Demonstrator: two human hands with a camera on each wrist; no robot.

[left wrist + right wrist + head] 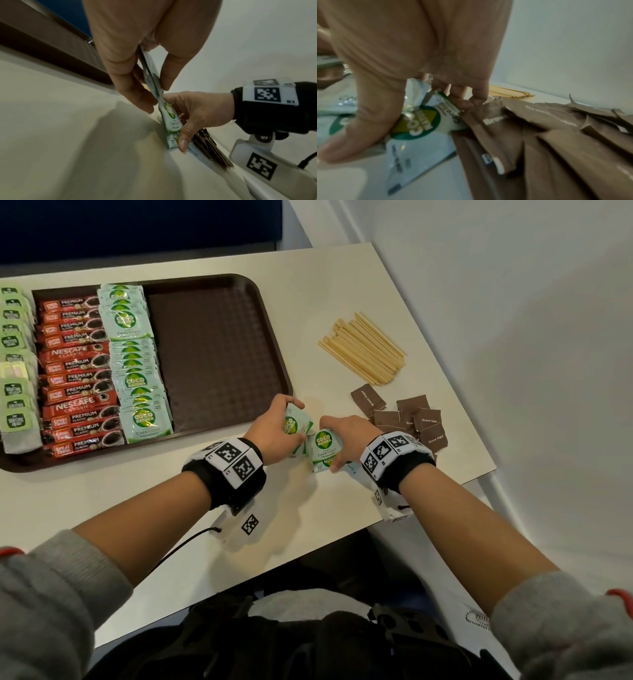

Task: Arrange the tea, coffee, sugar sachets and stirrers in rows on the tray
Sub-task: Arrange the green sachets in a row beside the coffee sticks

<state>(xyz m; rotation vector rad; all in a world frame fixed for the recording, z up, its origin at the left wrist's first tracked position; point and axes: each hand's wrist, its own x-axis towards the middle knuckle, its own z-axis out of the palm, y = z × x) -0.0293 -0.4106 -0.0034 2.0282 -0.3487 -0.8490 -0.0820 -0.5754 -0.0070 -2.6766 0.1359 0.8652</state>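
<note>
The brown tray holds rows of green tea bags, red coffee sticks and Coco Natura sugar sachets; its right half is bare. Just off the tray's near right corner, my left hand grips a small stack of Coco Natura sachets on edge. Beside it my right hand pinches another Coco Natura sachet lying on the table, thumb on its face. Wooden stirrers and brown sugar sachets lie on the table to the right.
The white table ends close behind the brown sugar pile at the right and just below my wrists. A dark blue panel stands behind the tray. The brown sachets crowd against my right hand's fingers.
</note>
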